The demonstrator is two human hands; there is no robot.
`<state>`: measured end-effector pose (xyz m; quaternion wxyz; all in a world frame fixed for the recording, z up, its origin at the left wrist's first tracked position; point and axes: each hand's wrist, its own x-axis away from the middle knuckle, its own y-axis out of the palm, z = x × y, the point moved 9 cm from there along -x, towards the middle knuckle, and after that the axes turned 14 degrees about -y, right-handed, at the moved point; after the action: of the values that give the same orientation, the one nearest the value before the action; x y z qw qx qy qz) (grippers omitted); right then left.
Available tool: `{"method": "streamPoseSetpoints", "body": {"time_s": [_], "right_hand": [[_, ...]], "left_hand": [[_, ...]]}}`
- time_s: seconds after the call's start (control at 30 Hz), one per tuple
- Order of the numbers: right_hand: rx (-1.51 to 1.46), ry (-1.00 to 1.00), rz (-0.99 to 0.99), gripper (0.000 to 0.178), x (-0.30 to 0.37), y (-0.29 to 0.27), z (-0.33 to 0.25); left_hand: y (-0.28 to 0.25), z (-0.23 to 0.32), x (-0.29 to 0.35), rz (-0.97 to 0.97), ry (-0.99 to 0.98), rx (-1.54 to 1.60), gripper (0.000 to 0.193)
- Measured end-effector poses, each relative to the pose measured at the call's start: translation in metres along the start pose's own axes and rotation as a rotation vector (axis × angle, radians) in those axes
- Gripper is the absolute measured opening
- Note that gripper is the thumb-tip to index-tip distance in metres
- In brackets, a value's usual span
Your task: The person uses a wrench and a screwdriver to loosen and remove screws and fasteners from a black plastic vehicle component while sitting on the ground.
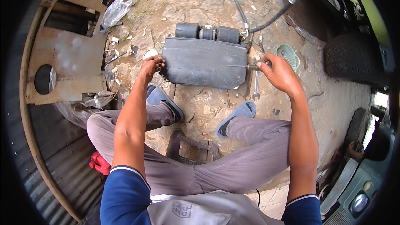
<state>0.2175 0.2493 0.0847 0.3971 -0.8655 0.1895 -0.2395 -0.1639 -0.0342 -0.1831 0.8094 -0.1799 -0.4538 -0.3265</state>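
Observation:
A black plastic blower unit (204,60) lies on the stony ground in front of my feet. Along its far side are two dark drums with a motor (207,32) between them. My left hand (152,65) is at the unit's left edge, its fingers curled against that side. In my right hand (275,68) is a screwdriver (241,66), held by its handle beyond the unit's right edge. Its thin shaft points left over the unit's top face. Just below my right hand an open-ended spanner (256,86) rests on the ground.
A black hose (273,21) with metal ends lies behind the unit. A green basket (288,56) sits beyond my right hand, near a tyre (356,58). Rusty sheet metal (75,64) stands at left. Smaller tools lie nearby. A low stool (183,146) is between my legs.

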Motion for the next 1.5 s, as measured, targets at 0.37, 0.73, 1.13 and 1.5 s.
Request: {"method": "streamPoseSetpoints", "body": {"time_s": [0.37, 0.73, 1.13, 1.5], "right_hand": [[-0.279, -0.006, -0.035, 0.039, -0.049, 0.070, -0.052], [-0.459, 0.060, -0.012, 0.023, -0.062, 0.140, -0.084], [-0.341, -0.023, 0.059, 0.020, -0.075, 0.153, -0.125], [-0.179, -0.127, 0.108, 0.026, -0.094, 0.159, -0.167]], "left_hand": [[-0.131, -0.057, -0.087, 0.603, -0.011, -0.318, 0.017], [-0.092, -0.022, -0.105, 0.629, 0.246, -0.673, 0.022], [-0.093, -0.033, -0.109, 0.646, 0.268, -0.668, 0.020], [-0.089, -0.065, -0.079, 0.717, 0.087, -0.211, 0.024]]}}
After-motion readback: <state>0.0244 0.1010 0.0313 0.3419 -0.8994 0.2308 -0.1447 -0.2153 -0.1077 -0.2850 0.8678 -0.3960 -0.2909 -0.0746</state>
